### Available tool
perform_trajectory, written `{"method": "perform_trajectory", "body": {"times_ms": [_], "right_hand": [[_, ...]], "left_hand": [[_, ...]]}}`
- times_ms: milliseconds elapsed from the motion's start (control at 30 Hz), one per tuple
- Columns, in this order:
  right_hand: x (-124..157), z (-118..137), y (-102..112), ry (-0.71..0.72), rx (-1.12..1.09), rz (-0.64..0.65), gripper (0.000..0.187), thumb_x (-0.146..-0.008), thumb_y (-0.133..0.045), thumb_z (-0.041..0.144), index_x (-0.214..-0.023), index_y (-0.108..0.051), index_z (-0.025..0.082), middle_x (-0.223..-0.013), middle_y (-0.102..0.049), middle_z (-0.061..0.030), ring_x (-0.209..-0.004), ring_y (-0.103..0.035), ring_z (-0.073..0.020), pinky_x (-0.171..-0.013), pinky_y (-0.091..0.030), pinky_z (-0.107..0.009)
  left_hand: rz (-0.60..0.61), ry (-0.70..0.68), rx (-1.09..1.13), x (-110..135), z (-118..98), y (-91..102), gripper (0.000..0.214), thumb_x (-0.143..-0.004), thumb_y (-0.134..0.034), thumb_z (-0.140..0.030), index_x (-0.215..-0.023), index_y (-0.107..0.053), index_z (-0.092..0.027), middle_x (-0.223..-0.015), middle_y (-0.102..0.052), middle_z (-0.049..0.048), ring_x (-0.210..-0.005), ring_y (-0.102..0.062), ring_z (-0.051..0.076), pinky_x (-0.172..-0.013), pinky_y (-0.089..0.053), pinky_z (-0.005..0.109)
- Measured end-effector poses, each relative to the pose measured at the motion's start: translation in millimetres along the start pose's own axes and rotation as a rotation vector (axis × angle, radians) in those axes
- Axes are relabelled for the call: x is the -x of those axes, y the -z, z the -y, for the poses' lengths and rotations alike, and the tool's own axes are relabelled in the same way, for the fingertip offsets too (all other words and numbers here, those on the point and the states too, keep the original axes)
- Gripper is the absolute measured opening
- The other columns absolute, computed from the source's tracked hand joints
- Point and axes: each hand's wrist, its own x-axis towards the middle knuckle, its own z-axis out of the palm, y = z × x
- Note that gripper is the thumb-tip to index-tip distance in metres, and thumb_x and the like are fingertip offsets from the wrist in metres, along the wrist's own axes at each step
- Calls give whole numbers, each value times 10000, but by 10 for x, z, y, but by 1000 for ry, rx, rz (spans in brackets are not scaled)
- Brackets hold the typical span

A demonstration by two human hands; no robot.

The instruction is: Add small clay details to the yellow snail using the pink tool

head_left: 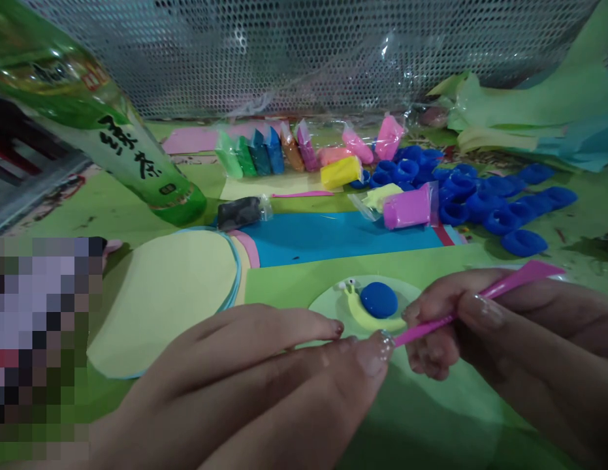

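A small clay snail (371, 307), yellow body with a blue shell, lies on a pale green paper disc (323, 305). My right hand (484, 329) is closed on a pink plastic modelling tool (509, 282), whose tip reaches toward the snail's near side. My left hand (264, 378) lies with its fingers stretched out flat, the fingertips pressing the sheet just in front of the snail and touching the tool's tip. The left hand holds nothing.
A green glass bottle (102, 124) leans at the upper left. Round paper discs (171, 294) lie left of the snail. A blue paper sheet (333, 236), several bagged clay packs (304, 153), blue rings (484, 189) and stacked paper (539, 111) sit behind, before a mesh screen (304, 52).
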Motion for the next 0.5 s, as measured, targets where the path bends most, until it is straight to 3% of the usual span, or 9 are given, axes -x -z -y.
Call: {"method": "perform_trajectory", "body": {"times_ms": [167,500], "right_hand": [[-35,20,-48,13,13,18,188,-884,-585,425,-764,-705,346,-697,-606,6,-560,-572,-119,-519,-539,-191],[-86,26,-96,-24,-145,74,159,-892,-584,375,-817,-717,332,-678,-629,18,-567,-581,-90,-560,-532,-139]], "left_hand": [[-12,-4,30,-3,1,1,479,-830,-575,-376,-1272,-404,-449,-1012,-681,-115,-884,-646,181,-687,-598,315],[49,23,56,-18,-29,15,482,-828,-542,-430,-1280,-376,-454,-1077,-655,-115,-915,-642,200,-720,-620,387]]}}
